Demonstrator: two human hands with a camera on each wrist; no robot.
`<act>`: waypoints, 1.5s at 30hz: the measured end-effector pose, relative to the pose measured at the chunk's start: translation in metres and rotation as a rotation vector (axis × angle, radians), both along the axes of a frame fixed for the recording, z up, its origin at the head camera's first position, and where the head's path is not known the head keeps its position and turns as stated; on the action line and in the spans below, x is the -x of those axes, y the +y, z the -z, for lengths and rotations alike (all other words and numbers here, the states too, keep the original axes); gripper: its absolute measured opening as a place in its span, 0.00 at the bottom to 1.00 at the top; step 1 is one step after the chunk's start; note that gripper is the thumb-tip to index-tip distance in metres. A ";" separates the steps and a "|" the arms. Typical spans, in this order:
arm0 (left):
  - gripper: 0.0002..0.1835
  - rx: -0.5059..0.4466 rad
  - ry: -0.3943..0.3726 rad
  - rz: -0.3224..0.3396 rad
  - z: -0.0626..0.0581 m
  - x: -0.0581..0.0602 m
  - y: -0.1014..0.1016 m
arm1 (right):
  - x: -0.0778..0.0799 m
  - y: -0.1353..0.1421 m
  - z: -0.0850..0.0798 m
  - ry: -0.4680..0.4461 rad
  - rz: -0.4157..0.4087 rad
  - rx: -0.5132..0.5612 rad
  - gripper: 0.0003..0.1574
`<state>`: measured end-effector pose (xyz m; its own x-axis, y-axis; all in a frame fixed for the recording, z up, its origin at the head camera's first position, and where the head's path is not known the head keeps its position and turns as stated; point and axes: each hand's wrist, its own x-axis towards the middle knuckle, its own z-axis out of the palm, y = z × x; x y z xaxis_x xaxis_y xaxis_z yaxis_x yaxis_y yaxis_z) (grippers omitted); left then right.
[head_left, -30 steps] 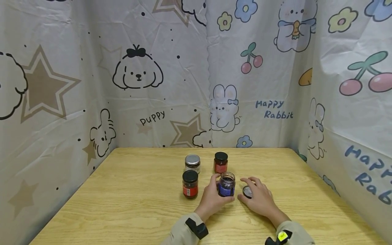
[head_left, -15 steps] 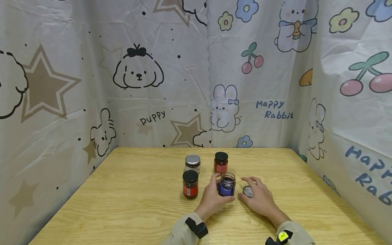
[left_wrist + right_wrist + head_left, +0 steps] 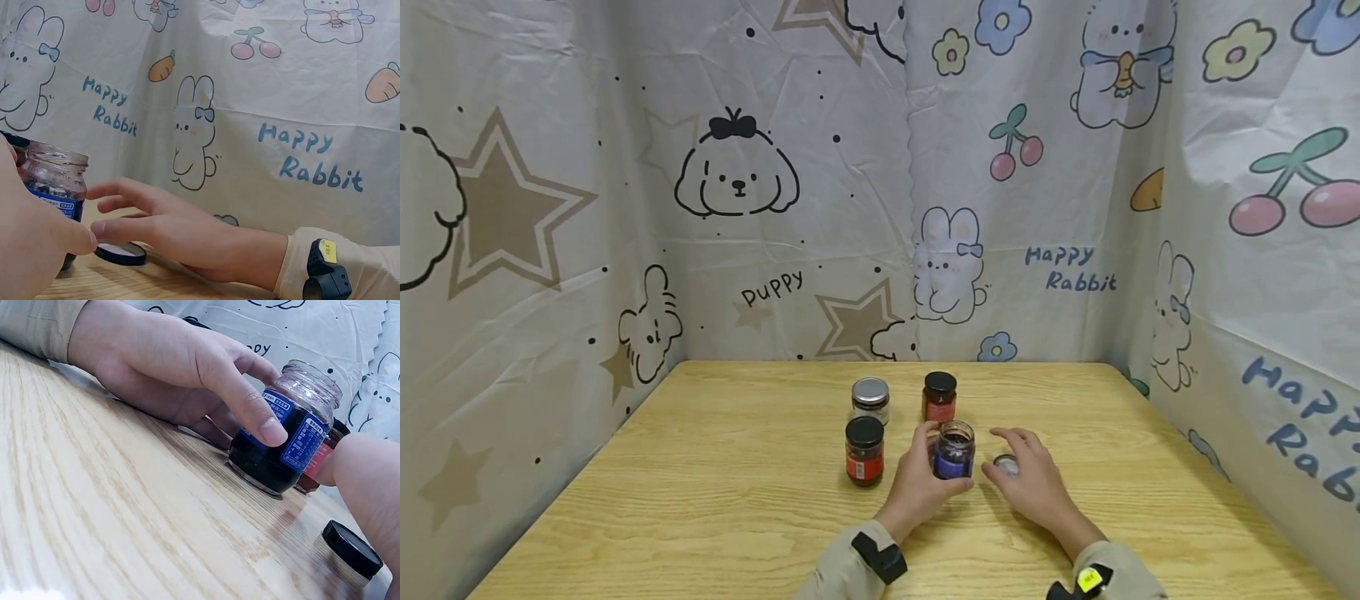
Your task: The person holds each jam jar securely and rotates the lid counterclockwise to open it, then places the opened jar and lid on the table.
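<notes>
My left hand (image 3: 919, 483) holds an uncapped glass jar (image 3: 954, 454) with a blue label, its thumb and fingers around the sides. The jar stands upright on the table, dark contents below a smeared clear neck (image 3: 310, 382). Just right of it, a black-rimmed lid (image 3: 122, 253) lies on the wood with its pale inside facing up. Over that lid hovers my right hand (image 3: 1033, 483), fingers spread and loosely bent, nothing between them. Its thumb and palm partly cover the lid in the head view.
Left of the held jar stands a black-lidded jar with a red label (image 3: 864, 454). Behind are a silver-lidded jar (image 3: 870, 402) and another black-lidded red jar (image 3: 940, 398). Printed cloth walls (image 3: 775, 250) enclose the wooden table (image 3: 722, 483) at the back and sides.
My right hand has shifted slightly, and its thumb and palm now hide more of the lid. My left hand and the blue-labelled jar have stayed in place.
</notes>
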<state>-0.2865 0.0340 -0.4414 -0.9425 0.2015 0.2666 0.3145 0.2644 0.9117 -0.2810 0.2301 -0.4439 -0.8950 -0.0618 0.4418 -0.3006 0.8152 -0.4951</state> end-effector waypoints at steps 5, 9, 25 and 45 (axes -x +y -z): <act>0.48 -0.025 0.014 0.008 0.000 0.000 -0.001 | 0.001 0.000 0.000 0.033 -0.005 0.039 0.33; 0.48 -0.048 0.040 0.008 -0.001 -0.001 -0.001 | 0.003 0.000 0.000 0.062 -0.009 0.050 0.33; 0.48 -0.075 0.127 -0.036 -0.003 -0.001 -0.001 | 0.004 0.001 -0.002 0.136 -0.011 0.071 0.32; 0.48 -0.109 0.300 -0.099 -0.014 -0.003 -0.007 | 0.000 0.000 -0.006 0.230 -0.047 0.146 0.30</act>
<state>-0.2835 0.0271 -0.4271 -0.8323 0.0679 0.5502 0.5508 0.2132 0.8069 -0.2808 0.2303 -0.4379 -0.7675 -0.0218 0.6407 -0.4547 0.7230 -0.5201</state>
